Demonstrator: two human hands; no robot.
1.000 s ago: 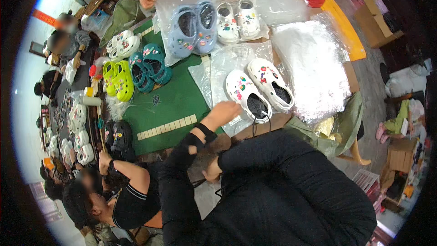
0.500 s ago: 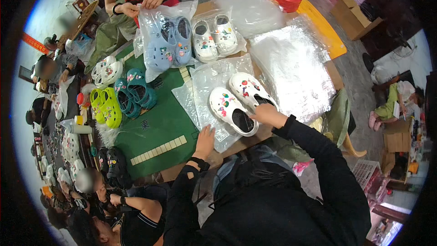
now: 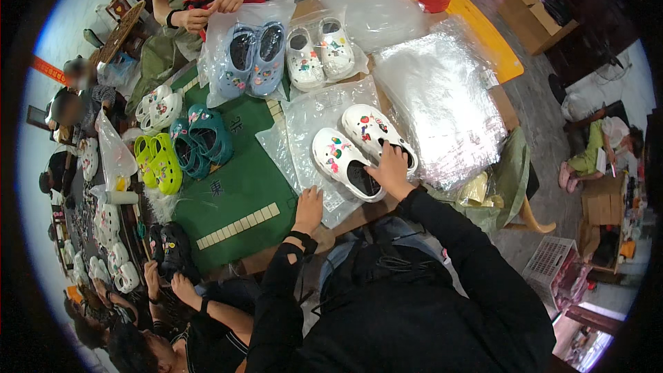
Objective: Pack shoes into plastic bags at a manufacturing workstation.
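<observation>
Green mat (image 3: 252, 183) is covering the left of the table (image 3: 359, 217), and shiny clear plastic (image 3: 442, 107) is piling up on the right. White clogs (image 3: 336, 160) are sitting between them on a flat clear bag (image 3: 307, 114), toes pointing far-left. Right hand (image 3: 392, 174) is reaching over both shoe openings; can't tell if it's actually pinching. Left hand (image 3: 309, 208) is lying fingers-spread at the bag's near-left edge, gripping nothing. Imo you'd want to be pinching both inner walls together, staying off the charms (image 3: 364, 120), with the left hand steadying the plastic.
</observation>
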